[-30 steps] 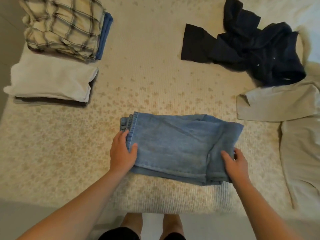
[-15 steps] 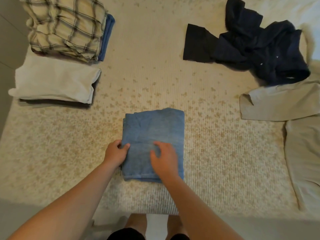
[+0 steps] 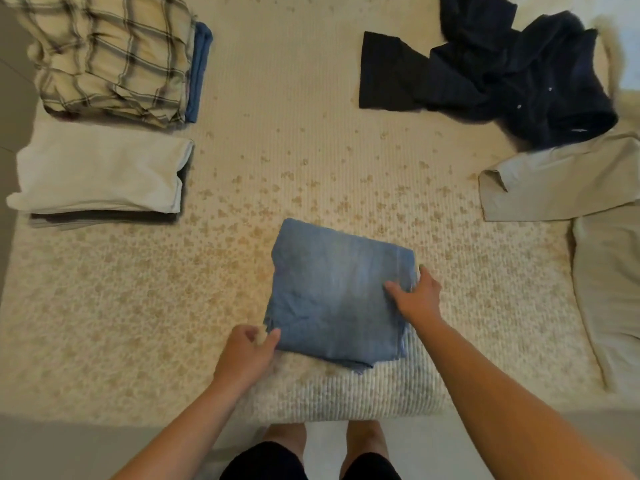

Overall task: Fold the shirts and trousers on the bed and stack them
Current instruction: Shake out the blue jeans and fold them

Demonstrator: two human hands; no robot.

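Jeans [image 3: 341, 296], folded square on the bed [image 3: 277, 168]; left hand [image 3: 247, 355] pinches one corner, right hand [image 3: 417, 299] grips the opposite edge; lift level, supporting underneath.

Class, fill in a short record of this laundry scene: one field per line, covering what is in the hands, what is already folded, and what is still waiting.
in hands: folded jeans, near the front edge of the bed
left hand: grips the jeans' near left corner
right hand: grips the jeans' right edge
folded, far left: plaid shirt on top of a blue garment
folded, left: white garment on top of a dark one
unfolded, far right: navy shirt, crumpled
unfolded, right: beige trousers, spread out
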